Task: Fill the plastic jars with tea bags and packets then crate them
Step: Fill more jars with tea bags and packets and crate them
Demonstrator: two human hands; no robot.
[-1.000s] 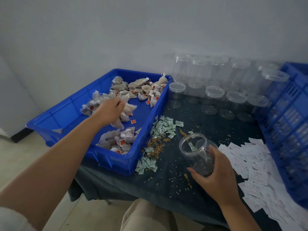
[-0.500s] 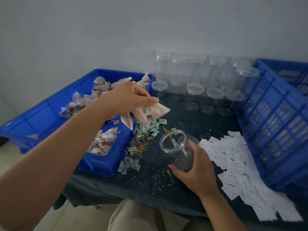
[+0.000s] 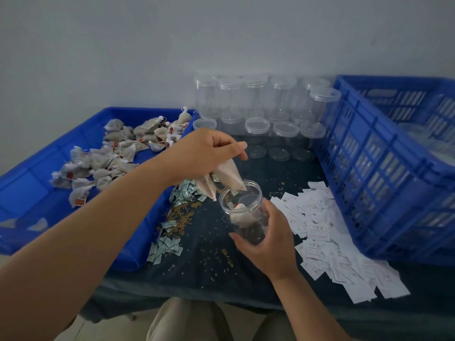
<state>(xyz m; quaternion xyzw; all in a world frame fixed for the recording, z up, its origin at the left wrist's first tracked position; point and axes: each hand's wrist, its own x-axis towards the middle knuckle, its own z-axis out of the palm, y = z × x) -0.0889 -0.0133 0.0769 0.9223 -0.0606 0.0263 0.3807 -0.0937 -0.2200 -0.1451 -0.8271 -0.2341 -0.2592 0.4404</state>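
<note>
My right hand [image 3: 269, 239] grips a clear plastic jar [image 3: 242, 207], tilted toward me above the dark tablecloth. One tea bag lies inside the jar. My left hand [image 3: 204, 151] pinches two beige tea bags [image 3: 227, 177] just above the jar's open mouth; the tip of one dips past the rim. A shallow blue tray [image 3: 138, 244] on the left holds several more tea bags [image 3: 110, 158]. Small green packets [image 3: 184, 193] lie beside the tray. White packets [image 3: 327, 239] are spread on the right.
Several clear lidded jars [image 3: 256, 102] stand stacked against the back wall, with loose lids [image 3: 278, 153] in front. A large blue slatted crate [image 3: 384, 168] fills the right side. Brown grains [image 3: 182, 215] are scattered over the cloth.
My left hand lifted tea bags out of the tray and carried them right, over the jar. One bag now lies in the jar. The right hand kept holding the jar.
</note>
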